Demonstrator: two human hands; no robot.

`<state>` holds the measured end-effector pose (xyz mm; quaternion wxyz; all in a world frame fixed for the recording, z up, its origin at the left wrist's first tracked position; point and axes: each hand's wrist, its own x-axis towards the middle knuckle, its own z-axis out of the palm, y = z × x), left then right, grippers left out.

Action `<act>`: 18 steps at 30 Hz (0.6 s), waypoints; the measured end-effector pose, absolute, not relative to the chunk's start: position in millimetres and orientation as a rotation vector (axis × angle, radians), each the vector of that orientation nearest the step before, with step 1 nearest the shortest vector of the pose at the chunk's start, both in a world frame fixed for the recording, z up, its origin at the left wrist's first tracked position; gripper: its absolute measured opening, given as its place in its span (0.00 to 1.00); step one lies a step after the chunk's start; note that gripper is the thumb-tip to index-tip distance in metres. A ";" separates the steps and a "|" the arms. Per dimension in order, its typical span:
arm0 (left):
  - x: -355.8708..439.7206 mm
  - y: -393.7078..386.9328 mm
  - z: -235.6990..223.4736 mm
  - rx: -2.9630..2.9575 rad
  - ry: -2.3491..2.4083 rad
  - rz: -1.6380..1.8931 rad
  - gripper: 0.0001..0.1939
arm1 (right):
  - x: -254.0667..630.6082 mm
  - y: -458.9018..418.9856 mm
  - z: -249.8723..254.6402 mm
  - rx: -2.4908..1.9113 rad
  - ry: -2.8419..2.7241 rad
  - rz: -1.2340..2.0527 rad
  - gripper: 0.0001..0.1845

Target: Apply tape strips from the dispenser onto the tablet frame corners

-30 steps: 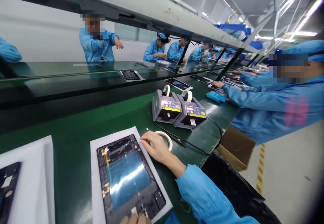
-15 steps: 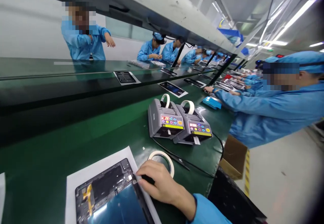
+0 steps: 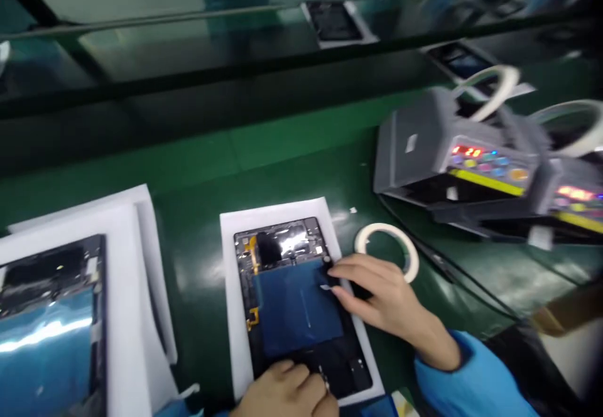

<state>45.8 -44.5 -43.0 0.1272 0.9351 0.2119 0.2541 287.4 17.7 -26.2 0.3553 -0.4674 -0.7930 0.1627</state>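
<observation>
An opened tablet (image 3: 301, 354), its inner parts showing, lies on a white sheet (image 3: 228, 316) in front of me. Blue film (image 3: 296, 310) covers the middle of it, and an orange ribbon cable (image 3: 253, 254) runs along its left side. Over the tablet's right edge, my right hand (image 3: 377, 291) is pinched, with a small whitish strip (image 3: 325, 287) at the thumb tip. My left hand (image 3: 289, 392) rests on the lower edge with curled fingers; their tips are hidden, so what they hold, if anything, does not show.
A roll of white tape (image 3: 365, 235) lies beyond my right hand. Two grey tape dispensers (image 3: 414, 147) stand at the right, a black cable (image 3: 471, 291) running below them. Another opened tablet (image 3: 47, 329) lies on white packing at the left. More tablets (image 3: 332, 21) lie on the raised shelf.
My view has swung down and left onto the tablet. My left hand has come into view at its lower edge. The right hand stays at its right edge, still pinched.
</observation>
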 end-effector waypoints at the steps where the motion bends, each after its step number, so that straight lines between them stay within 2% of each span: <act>1: 46.6 -43.5 -38.8 2.703 0.625 0.676 0.14 | 288.1 16.3 -26.0 -1.210 -2.050 0.434 0.07; 5: 45.3 -40.6 -26.2 2.653 0.544 0.466 0.09 | 291.8 17.4 -21.3 -1.250 -2.146 0.352 0.04; 11: 42.5 -40.6 -25.8 2.600 0.514 0.426 0.07 | 306.2 47.3 -20.7 -1.293 -2.289 -0.105 0.02; 18: 50.9 -7.6 -1.5 2.431 0.631 0.328 0.09 | 316.4 57.7 -28.4 -1.253 -2.295 0.141 0.07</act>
